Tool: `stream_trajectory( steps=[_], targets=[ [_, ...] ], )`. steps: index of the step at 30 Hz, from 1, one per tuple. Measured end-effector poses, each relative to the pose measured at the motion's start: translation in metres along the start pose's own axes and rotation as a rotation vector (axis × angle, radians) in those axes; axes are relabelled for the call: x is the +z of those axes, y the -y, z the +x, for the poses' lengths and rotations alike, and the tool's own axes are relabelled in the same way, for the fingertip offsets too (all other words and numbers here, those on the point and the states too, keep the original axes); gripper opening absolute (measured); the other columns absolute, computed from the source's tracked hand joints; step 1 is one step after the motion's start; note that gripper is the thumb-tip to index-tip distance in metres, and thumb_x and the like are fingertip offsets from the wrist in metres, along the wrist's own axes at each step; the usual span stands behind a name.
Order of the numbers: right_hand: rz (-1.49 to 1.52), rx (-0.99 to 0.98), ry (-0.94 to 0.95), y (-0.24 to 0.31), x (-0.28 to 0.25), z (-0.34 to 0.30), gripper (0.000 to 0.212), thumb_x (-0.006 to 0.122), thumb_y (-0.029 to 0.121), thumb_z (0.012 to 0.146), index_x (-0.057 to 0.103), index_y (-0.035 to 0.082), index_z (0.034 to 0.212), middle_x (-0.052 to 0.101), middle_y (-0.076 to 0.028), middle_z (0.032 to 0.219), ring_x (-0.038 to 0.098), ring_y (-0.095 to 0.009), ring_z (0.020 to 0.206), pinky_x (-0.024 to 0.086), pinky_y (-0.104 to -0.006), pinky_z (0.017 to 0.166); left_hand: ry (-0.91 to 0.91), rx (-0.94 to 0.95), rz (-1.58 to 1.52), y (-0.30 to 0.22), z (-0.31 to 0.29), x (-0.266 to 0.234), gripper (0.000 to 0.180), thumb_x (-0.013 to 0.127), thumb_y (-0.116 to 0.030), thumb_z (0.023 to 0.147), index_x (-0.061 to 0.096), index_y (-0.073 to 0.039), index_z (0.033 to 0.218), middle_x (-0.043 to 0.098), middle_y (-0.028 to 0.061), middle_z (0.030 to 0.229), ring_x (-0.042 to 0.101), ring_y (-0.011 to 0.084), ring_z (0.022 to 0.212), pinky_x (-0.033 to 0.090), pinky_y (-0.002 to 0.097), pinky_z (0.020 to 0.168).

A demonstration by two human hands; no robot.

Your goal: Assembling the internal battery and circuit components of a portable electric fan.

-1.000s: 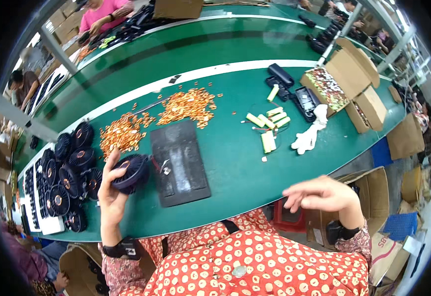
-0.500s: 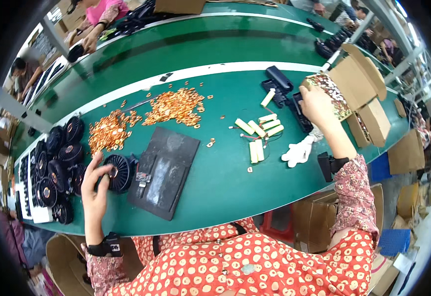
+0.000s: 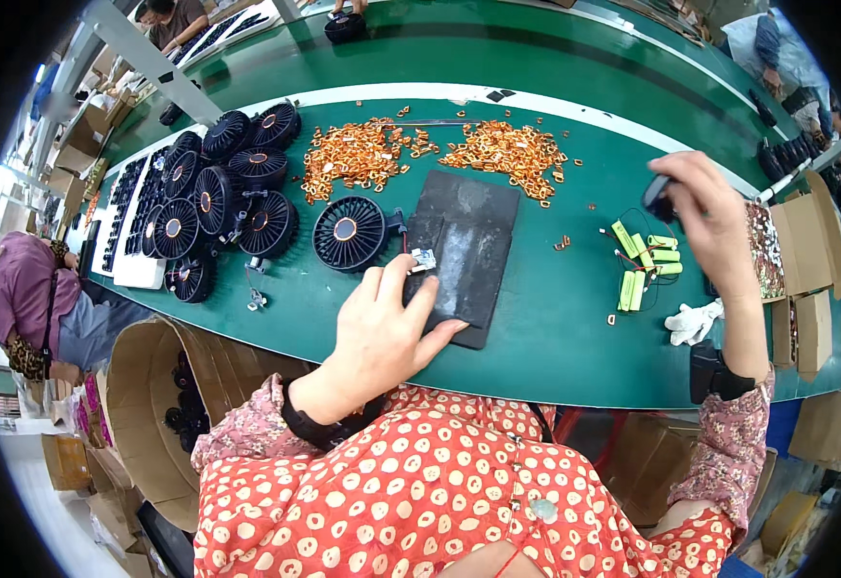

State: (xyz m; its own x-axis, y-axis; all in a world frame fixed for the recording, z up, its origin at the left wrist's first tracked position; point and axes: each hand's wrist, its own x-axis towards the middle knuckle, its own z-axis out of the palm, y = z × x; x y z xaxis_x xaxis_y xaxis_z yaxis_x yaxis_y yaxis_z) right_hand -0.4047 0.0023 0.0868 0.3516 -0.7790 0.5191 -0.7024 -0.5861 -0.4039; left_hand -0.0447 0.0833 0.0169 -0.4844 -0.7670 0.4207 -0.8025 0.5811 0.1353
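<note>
- Red patterned cloth (image 3: 372, 482) covers the person, close against the green table (image 3: 555, 337).
- Left hand (image 3: 372, 328) has its thumb spread from bent fingers, tips low over a black mat (image 3: 465, 252); the index fingertip meets a small board (image 3: 424, 260). Whether it presses or merely touches, I cannot tell.
- That board lies at the mat's left side, a thin wire (image 3: 405, 243) leading toward one fan (image 3: 346, 229), which lies flat just left of the mat. Fan and board look joined already; no case encloses either, so I judge this piece to be at an early stage.
- White glove (image 3: 693, 324) lies unworn near the table's right end.
- Green batteries (image 3: 626, 289) lie loose beyond it, well apart from the fan and not fitted to it.
- Right hand (image 3: 709, 207), raised past them, pinches a dark part (image 3: 658, 197) between thumb and fingers; nothing of it is on the fan yet.
- More fans (image 3: 213, 199) are heaped at left, uncased, apparently all left to do.
- Copper-coloured rings (image 3: 507, 159) sit in two loose heaps beyond the mat.
- Farthest, across the bench, another worker's hand touches a dark round thing (image 3: 345, 27).
</note>
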Motion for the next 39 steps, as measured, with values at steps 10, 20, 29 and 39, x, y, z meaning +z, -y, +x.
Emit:
stream_trajectory(
  steps=[10,20,29,39],
  targets=[
    [0.068,-0.545,0.361,0.111,0.116,0.037,0.03,0.066,-0.001,0.068,0.067,0.009,0.096,0.061,-0.004,0.101,0.058,-0.025,0.087,0.051,-0.0358,0.073,-0.005,0.011,-0.182,0.014,-0.011,-0.005,0.027,0.077,-0.018,0.081,0.07,-0.005,0.103,0.055,0.0119,0.103,0.06,0.0209,0.075,0.052,0.0313,0.059],
    [0.339,-0.26,0.473,0.114,0.156,0.034,0.038,0.062,0.002,0.079,0.061,0.003,0.116,0.064,-0.013,0.106,0.063,-0.033,0.098,0.052,-0.0431,0.085,-0.365,-0.159,-0.424,0.067,-0.021,-0.017,0.034,0.071,0.006,0.08,0.07,-0.004,0.112,0.059,0.01,0.1,0.063,0.0172,0.069,0.052,0.0269,0.059],
    [0.253,-0.118,0.212,0.099,0.124,0.012,0.049,0.075,0.013,0.079,0.06,0.003,0.125,0.062,-0.013,0.128,0.062,-0.029,0.109,0.05,-0.0402,0.095,-0.329,-0.311,-0.455,0.088,-0.027,-0.025,0.042,0.075,0.001,0.077,0.07,-0.009,0.118,0.059,0.0071,0.105,0.057,0.0101,0.069,0.047,0.0225,0.057],
    [0.169,0.011,0.6,0.111,0.13,-0.016,0.11,0.084,0.047,0.068,0.029,0.007,0.154,0.014,-0.025,0.162,0.012,-0.04,0.151,0.017,-0.052,0.121,-0.254,-0.076,-0.985,0.089,0.038,-0.103,0.075,0.07,-0.015,0.089,0.03,0.006,0.15,0.063,0.0162,0.117,0.06,0.0109,0.082,0.048,0.0201,0.071]
  ],
)
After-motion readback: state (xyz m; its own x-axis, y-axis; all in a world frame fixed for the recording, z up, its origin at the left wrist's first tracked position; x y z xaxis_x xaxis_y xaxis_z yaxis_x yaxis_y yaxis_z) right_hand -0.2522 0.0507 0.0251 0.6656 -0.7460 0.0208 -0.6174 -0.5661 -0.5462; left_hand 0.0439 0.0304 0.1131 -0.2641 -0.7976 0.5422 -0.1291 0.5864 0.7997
